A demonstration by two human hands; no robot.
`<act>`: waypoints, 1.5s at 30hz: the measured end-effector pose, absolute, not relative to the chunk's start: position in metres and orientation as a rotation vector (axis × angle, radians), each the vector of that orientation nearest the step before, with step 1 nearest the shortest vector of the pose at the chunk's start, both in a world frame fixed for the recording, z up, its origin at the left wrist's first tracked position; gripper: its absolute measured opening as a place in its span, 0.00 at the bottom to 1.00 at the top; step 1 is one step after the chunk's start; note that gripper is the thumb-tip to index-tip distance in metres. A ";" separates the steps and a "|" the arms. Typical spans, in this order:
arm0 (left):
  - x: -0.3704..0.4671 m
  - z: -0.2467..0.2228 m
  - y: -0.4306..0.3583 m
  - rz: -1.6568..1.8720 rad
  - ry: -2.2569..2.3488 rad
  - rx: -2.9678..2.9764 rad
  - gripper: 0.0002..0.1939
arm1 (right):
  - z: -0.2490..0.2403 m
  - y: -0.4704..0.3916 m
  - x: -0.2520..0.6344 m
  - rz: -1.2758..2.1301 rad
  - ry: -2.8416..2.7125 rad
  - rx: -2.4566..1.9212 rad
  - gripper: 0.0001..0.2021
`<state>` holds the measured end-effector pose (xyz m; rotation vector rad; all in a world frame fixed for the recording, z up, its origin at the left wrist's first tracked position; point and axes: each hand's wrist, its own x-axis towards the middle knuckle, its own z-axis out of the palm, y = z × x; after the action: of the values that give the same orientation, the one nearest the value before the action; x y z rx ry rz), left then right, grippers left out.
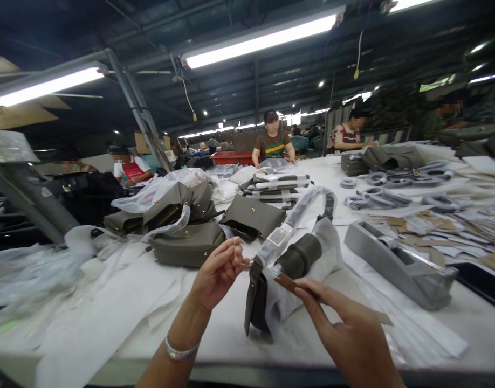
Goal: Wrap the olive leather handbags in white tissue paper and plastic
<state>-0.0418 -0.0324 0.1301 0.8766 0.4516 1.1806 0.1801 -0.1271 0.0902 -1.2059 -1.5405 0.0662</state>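
A dark olive handbag (300,256) lies in front of me, partly wrapped in white tissue. Its strap (298,207), covered in clear film with a gold-coloured buckle, arches up behind it. To the left of the bag, my left hand (221,269) is closed in a pinch; a thin pale strand (234,245) shows at its fingertips. My right hand (346,320) grips a flat brown card tag (286,281) between thumb and fingers, just in front of the bag. Where the strand runs beyond the left fingertips is too fine to follow.
Several olive bags (186,245) lie on the white table (227,345) at left. A grey tape dispenser (397,264) stands at right, before wrapped straps (377,199) and brown card pieces (429,226). White tissue sheets (114,318) cover the left side. People work across the table.
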 end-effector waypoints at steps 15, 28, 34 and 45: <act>-0.026 0.174 -0.060 1.064 0.644 1.809 0.16 | 0.153 -0.100 0.149 0.287 -1.673 -1.046 0.38; -0.021 0.176 -0.086 1.440 1.002 1.938 0.22 | 0.154 -0.099 0.138 0.477 -1.678 -0.896 0.44; -0.025 0.151 -0.090 1.496 1.086 1.592 0.25 | 0.135 -0.109 0.139 0.748 -1.307 -0.746 0.30; -0.020 0.136 -0.133 2.228 1.271 1.733 0.12 | 0.108 -0.097 0.141 0.512 -1.475 -0.898 0.12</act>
<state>-0.0197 -0.1326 0.1360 1.7334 1.2706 2.2279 0.1415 -0.0968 0.1077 -0.8978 -1.4753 0.5116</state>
